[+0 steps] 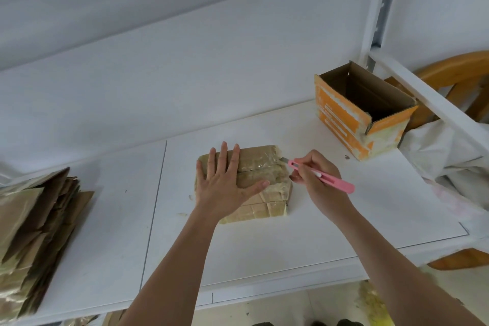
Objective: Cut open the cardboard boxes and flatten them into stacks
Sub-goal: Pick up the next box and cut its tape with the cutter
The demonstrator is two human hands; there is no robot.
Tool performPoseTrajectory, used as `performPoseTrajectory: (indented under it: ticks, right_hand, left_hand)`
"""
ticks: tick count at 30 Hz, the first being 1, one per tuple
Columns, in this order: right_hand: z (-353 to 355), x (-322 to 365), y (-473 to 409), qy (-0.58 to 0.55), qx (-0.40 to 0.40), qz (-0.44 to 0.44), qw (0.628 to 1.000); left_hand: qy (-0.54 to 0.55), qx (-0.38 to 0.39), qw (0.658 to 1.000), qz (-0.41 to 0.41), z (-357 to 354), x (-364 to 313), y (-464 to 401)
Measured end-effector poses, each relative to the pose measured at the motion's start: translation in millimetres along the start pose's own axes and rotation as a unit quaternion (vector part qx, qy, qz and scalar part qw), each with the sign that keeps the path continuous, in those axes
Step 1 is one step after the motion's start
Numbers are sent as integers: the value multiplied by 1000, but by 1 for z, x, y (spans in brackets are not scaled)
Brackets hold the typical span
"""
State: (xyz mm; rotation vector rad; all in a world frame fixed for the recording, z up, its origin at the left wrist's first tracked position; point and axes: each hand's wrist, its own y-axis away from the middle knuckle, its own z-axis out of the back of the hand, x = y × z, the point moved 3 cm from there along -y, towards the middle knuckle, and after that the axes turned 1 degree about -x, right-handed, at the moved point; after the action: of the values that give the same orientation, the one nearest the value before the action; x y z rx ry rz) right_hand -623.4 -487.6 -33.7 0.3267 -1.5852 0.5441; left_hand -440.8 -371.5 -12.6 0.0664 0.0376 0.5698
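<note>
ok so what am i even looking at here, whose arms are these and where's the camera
There is no machine here. The one picture comes from a camera worn on a person's head, looking down at their own two bare arms.

The left hand lies flat, fingers spread, on a taped brown cardboard box resting on a white table. The right hand grips a pink box cutter, its blade tip at the box's upper right corner.

On the left lies a stack of flattened cardboard. Toward the back right stands an open orange box, beside a white sack.
</note>
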Motion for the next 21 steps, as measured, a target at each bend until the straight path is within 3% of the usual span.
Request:
performPoseTrajectory:
  ticks: [17, 21]
  right_hand:
    - [16, 8, 22, 38, 75, 11, 996]
    - [10, 6, 42, 81, 135, 13, 988]
  left_hand:
    - [-15, 8, 1000, -8, 0, 1, 4]
    - [10, 10, 1000, 23, 2, 5, 2]
